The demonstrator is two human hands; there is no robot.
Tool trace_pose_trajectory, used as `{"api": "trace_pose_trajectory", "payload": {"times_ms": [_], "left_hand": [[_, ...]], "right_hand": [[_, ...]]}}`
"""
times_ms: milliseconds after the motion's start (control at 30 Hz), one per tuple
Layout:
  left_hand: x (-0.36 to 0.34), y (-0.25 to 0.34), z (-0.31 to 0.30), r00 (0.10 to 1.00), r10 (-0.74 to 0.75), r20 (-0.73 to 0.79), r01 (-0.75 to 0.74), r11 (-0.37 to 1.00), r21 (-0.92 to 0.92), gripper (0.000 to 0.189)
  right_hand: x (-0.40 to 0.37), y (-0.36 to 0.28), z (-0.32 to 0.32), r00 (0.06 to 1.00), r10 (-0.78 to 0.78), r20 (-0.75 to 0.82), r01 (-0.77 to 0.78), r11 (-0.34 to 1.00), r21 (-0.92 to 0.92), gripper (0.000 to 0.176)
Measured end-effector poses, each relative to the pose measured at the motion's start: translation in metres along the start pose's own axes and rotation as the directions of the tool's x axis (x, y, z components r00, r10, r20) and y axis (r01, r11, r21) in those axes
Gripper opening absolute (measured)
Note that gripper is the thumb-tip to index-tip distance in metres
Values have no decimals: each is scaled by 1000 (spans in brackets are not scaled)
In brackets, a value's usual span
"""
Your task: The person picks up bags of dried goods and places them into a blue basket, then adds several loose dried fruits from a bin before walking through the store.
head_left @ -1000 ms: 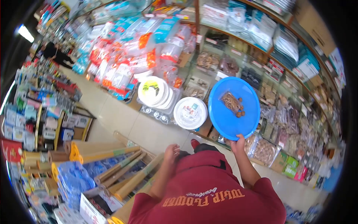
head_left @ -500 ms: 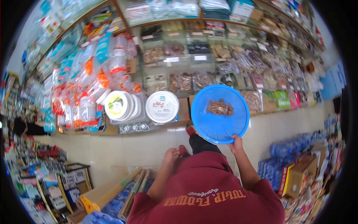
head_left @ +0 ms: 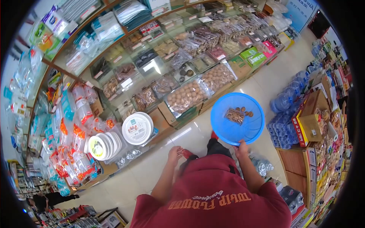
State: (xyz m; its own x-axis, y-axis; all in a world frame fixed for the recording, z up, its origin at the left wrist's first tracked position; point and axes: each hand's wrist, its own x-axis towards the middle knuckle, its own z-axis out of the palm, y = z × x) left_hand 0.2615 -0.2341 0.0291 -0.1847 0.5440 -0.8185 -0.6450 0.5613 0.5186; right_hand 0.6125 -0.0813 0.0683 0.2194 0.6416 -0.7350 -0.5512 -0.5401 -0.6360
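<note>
My right hand (head_left: pixel 240 149) grips the near rim of a round blue plastic basket (head_left: pixel 251 131), fingers closed on its edge. Inside the basket lies a small clear packet of brown dried strips (head_left: pixel 234 116), with several round brown pieces (head_left: pixel 247 113) beside it. My left hand (head_left: pixel 175 153) hangs low over the floor, holding nothing, its fingers loosely bent and slightly apart. It is nearest to the shelf front with stacked white round lids or tubs (head_left: pixel 137 129).
Tiered shelves carry bagged dried goods, including packs of round brown nuts (head_left: pixel 186 97). Plastic bottles with orange labels (head_left: pixel 78 133) crowd the left. Packs of bottled water (head_left: pixel 281 131) and a cardboard box (head_left: pixel 315 114) stand along the right. Tiled floor (head_left: pixel 159 167) runs between.
My view has turned to the right, so the shelves now slant across it. The round brown pieces have spread out beside the packet. My right hand keeps its grip on the basket.
</note>
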Motion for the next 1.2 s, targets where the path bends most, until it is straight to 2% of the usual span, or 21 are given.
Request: {"api": "trace_pose_trajectory", "payload": {"times_ms": [67,133,167,233,267,333,367,433,467,533,567,633,767,867,933,967,1033,1067,1100,1133,1200], "left_hand": [[6,9,16,1000,-6,-21,6,1000,-9,27],[15,8,31,999,-19,-26,20,1000,16,27],[20,7,40,999,-36,-30,37,999,27,28],[22,11,68,998,-56,-24,57,996,66,29],[23,12,82,997,-75,-23,77,993,86,30],[29,13,110,996,-84,-2,84,990,118,31],[33,13,125,995,-95,4,94,987,127,30],[36,15,156,995,-100,14,97,984,147,29],[38,17,170,995,-101,13,98,985,145,29],[46,17,197,997,-79,2,78,982,173,27],[52,19,210,997,-77,4,75,983,171,27],[64,17,226,997,-63,44,54,982,183,25],[74,18,252,994,-85,70,74,986,146,22],[78,32,269,991,-120,63,108,980,169,23],[89,40,276,989,-116,89,99,980,172,24],[96,42,280,988,-104,113,86,984,158,24],[109,46,292,984,-133,117,116,983,141,26],[116,48,299,982,-150,118,137,984,111,28],[116,54,315,980,-160,122,145,982,123,28],[108,66,340,983,-110,146,96,990,101,31],[99,90,379,981,-64,183,49,995,84,33]], "right_hand": [[10,-7,0,999,45,24,-44,999,-26,36],[5,-26,15,975,148,169,-117,976,-181,38],[20,-27,10,975,146,165,-119,979,-165,38],[46,-35,8,888,255,383,-175,957,-232,35],[56,-42,2,889,253,382,-177,959,-221,35],[47,-77,17,833,244,496,-129,958,-255,35],[55,-88,18,832,244,498,-130,959,-252,35],[70,-109,16,830,210,516,-218,975,-46,40],[78,-120,16,830,213,516,-220,974,-48,40],[92,-145,16,910,76,408,-145,979,142,41],[101,-155,15,909,73,410,-142,980,141,41],[117,-167,10,972,-143,186,114,981,160,44],[141,-188,1,984,-128,122,111,984,140,45],[144,-186,8,992,-126,4,125,985,117,43],[147,-176,13,997,18,72,-27,990,137,47],[147,-174,16,998,19,57,-27,989,147,47],[147,-175,25,942,222,251,-254,962,103,48],[149,-177,27,945,221,240,-253,961,113,48],[153,-178,28,901,257,350,-293,955,54,48],[158,-181,31,842,291,455,-322,947,-9,48],[159,-202,41,841,235,488,-257,966,-23,50]]}}
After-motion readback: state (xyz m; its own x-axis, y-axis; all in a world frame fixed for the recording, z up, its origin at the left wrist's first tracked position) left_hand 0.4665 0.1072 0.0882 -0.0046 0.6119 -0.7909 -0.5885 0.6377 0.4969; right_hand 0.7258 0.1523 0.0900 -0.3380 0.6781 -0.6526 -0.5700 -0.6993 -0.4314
